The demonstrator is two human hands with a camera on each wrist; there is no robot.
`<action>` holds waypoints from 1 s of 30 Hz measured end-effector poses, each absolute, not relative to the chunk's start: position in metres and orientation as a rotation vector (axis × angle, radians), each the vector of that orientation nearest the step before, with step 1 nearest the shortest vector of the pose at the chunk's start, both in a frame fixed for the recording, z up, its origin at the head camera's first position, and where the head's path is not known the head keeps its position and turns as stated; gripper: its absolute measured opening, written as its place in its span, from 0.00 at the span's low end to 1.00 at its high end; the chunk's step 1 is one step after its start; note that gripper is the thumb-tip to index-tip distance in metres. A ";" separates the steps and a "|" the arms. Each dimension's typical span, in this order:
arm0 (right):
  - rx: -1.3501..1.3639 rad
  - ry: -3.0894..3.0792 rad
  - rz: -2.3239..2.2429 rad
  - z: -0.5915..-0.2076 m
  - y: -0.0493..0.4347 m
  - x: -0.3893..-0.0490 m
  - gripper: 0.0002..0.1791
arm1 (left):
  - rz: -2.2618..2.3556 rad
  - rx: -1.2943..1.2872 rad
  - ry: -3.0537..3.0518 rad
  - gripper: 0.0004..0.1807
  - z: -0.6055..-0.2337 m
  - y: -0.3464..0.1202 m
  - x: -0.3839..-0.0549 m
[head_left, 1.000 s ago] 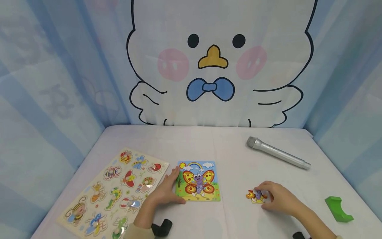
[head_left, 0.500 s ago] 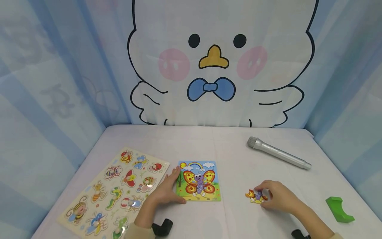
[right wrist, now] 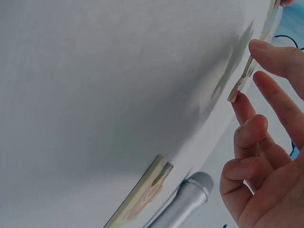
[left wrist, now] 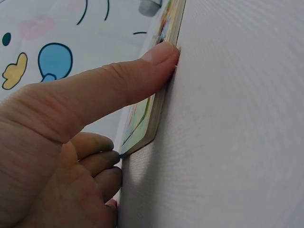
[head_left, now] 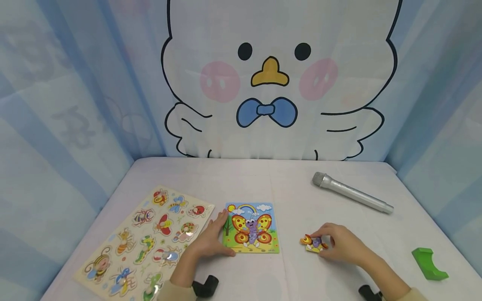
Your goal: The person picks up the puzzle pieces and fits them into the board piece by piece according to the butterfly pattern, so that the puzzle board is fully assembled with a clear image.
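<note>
A square puzzle board (head_left: 251,228) with a butterfly, rainbow and tree on it lies at mid table. My left hand (head_left: 208,240) spans its near left corner. The thumb (left wrist: 118,80) presses along the near edge, and a straight finger touches the left side. To the right of the board, my right hand (head_left: 342,244) pinches a small puzzle piece (head_left: 306,240) between thumb and index finger. Part of a butterfly is printed on it. In the right wrist view this puzzle piece (right wrist: 235,90) appears edge-on, close over the table, while the other fingers curl loosely.
A large insect puzzle board (head_left: 144,240) lies at the left. The silver microphone (head_left: 352,193) is at the back right, a green arched block (head_left: 429,264) at the right. A flat wooden piece (right wrist: 140,192) shows in front of the microphone in the right wrist view.
My right hand has moved a little left toward the puzzle board, carrying the pinched puzzle piece. The left hand and the board have stayed in place.
</note>
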State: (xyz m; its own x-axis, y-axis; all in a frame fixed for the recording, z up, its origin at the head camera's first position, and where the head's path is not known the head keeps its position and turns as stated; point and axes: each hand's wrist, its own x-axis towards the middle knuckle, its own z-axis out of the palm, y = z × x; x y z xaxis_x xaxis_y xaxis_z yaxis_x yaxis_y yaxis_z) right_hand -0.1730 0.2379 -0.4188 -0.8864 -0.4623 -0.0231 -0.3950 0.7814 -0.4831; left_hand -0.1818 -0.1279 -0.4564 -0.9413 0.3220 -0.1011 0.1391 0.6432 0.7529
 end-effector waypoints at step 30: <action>-0.911 2.727 -0.705 -0.409 0.136 -0.194 0.20 | 1.177 0.365 2.638 0.63 -0.454 -0.128 -0.181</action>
